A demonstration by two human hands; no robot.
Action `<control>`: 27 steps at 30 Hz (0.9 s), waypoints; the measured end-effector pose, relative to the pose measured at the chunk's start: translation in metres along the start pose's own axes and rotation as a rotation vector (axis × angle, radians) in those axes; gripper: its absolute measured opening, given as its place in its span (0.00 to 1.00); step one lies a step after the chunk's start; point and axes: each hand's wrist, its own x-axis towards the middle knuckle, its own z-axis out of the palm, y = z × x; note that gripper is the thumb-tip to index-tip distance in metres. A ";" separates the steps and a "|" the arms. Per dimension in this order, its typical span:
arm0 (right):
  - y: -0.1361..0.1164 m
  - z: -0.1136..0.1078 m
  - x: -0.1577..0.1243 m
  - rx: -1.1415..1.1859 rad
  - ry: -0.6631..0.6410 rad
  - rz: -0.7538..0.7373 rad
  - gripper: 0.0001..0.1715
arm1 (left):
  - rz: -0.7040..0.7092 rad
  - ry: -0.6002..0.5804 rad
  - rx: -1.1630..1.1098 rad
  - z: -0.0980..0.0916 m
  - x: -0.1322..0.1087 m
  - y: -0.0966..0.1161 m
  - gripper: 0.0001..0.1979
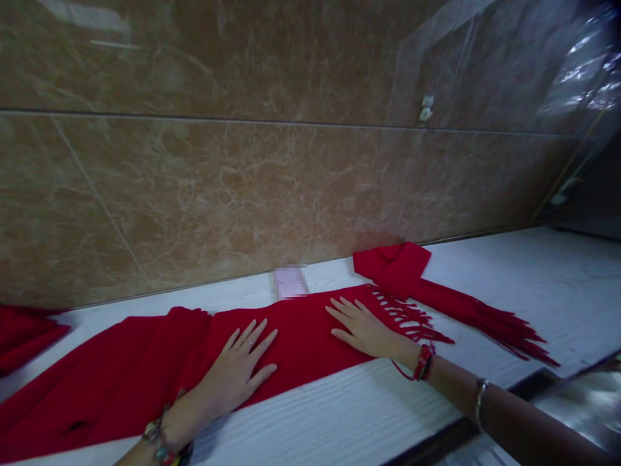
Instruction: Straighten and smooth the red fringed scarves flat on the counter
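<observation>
A long red scarf with a fringed end lies stretched along a white wood-grain tabletop. My left hand rests flat on the scarf near its middle, fingers spread and open. Further right, my right hand lies flat on the cloth beside the fringe, its fingers stretched out too. Neither hand grips anything. Both wrists wear bracelets.
A second red fringed scarf lies folded at the back right. More red cloth sits at the far left edge. A small blurred pale item lies against the brown marble wall. The table's dark front edge runs at lower right.
</observation>
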 end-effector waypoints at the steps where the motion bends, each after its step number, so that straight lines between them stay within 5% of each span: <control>1: -0.001 -0.001 -0.002 -0.010 -0.004 0.006 0.32 | -0.005 -0.037 -0.006 0.000 -0.004 0.000 0.27; 12: -0.010 -0.009 -0.022 0.037 -0.013 0.010 0.33 | -0.062 -0.200 -0.085 -0.019 -0.017 0.009 0.28; 18: -0.025 -0.013 -0.016 0.068 -0.019 0.010 0.36 | -0.155 0.004 -0.052 -0.006 0.004 0.013 0.28; 27: -0.029 -0.009 -0.035 0.030 -0.024 0.007 0.32 | -0.145 -0.014 -0.009 0.007 -0.006 0.016 0.27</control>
